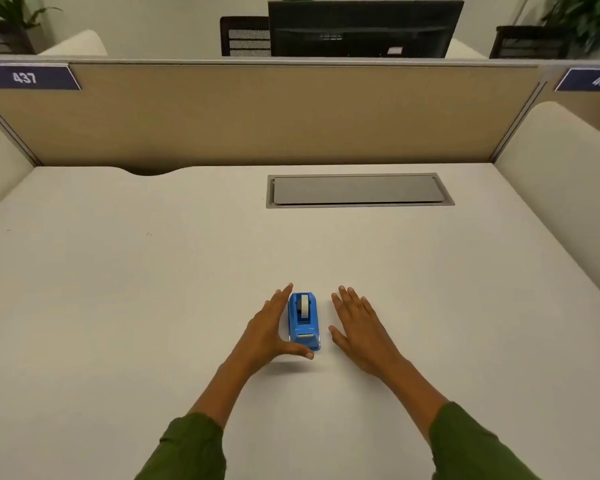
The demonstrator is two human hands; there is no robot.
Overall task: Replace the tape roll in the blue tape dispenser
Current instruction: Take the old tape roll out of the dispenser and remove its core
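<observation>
Nearest: two green sleeves [187, 448] entering from the bottom edge, bare forearms reaching forward over a pale counter [118, 306].

Left hand [271, 327]: fingers straight and spread from the thumb, palm turned inward, lying just beside the left flank of the blue tape dispenser [304, 320]. Thumb curled round under the dispenser's near end, tip at its front corner. Touching or merely close along the side: cannot tell. Not clamped.

Right hand [355, 327]: flat, palm down, fingers slightly fanned, thumb out. Apart from the dispenser, a strip of bare counter between. Holding nothing.

Blue tape dispenser: upright on the counter between the two hands, cutter end toward the camera. Tape roll [304, 304], whitish, seated in the rear well, seen edge-on.

Farther: grey rectangular cable hatch [359, 189] set flush in the counter, lid closed.

Beyond: tan partition [257, 116] along the counter's back edge, navy tags reading 437 [26, 77] at left and 438 [596, 80] at right.

Farthest: back of a dark monitor [364, 29], mesh chair [245, 36], leafy plants [589, 19] in the corners.
</observation>
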